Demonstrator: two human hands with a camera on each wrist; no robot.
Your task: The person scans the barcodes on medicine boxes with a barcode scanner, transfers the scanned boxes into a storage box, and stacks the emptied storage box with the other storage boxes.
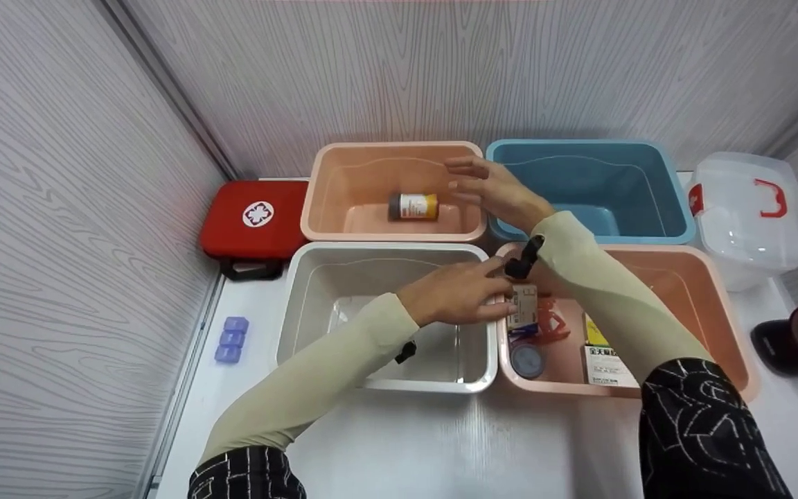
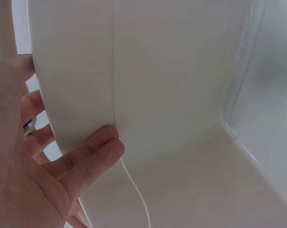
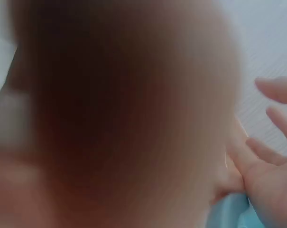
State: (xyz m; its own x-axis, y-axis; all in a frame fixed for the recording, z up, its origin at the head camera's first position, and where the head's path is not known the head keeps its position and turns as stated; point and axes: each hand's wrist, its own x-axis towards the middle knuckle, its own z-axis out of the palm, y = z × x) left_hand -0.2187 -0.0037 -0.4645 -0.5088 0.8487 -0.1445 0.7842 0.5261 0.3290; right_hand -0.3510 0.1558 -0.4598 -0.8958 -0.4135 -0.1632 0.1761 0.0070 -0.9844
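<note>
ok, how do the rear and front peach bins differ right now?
Position: the rear peach bin is back left in the group; the front peach bin is front right.
Contents: the rear bin shows one bottle on its side; the front bin shows several things, including a white box.
Overlap: the right hand hovers at the rear bin's right side; the right sleeve covers part of the front bin.
Shared: peach colour, rounded corners.

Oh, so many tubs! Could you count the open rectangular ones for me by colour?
Peach tubs: 2, one in the back row and one in the front
White tub: 1, front row
Blue tub: 1, back row
Total: 4
</note>
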